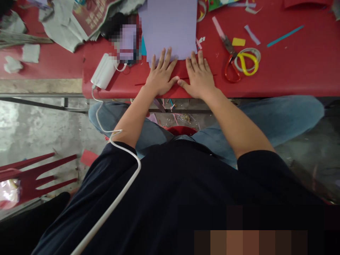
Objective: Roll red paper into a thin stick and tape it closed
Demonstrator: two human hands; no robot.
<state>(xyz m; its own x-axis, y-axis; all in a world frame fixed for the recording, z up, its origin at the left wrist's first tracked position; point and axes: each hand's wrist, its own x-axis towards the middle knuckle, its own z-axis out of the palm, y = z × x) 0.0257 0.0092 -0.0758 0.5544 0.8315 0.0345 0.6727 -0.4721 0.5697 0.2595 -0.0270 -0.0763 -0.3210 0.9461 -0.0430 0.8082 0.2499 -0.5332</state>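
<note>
Both hands lie flat near the front edge of the red table, palms down. My left hand (162, 73) has its fingers spread, their tips on the lower edge of the purple paper (171, 30). Beside it, my right hand (199, 74) is also spread out, its fingertips at the paper's lower right corner. The two thumbs almost meet, and neither hand grips anything. Right of my right hand lie scissors (231, 51) with one red and one yellow handle loop, resting against a roll of tape (256, 56).
The red table (292, 71) carries a blue paper strip (285, 36), a yellow scrap (238, 42) and a purple strip (252, 34). On the left are a white power bank (104, 72) with a cable, a blurred-out phone-like item (128, 40) and crumpled newspaper (62, 30). A red chair (39, 177) stands lower left.
</note>
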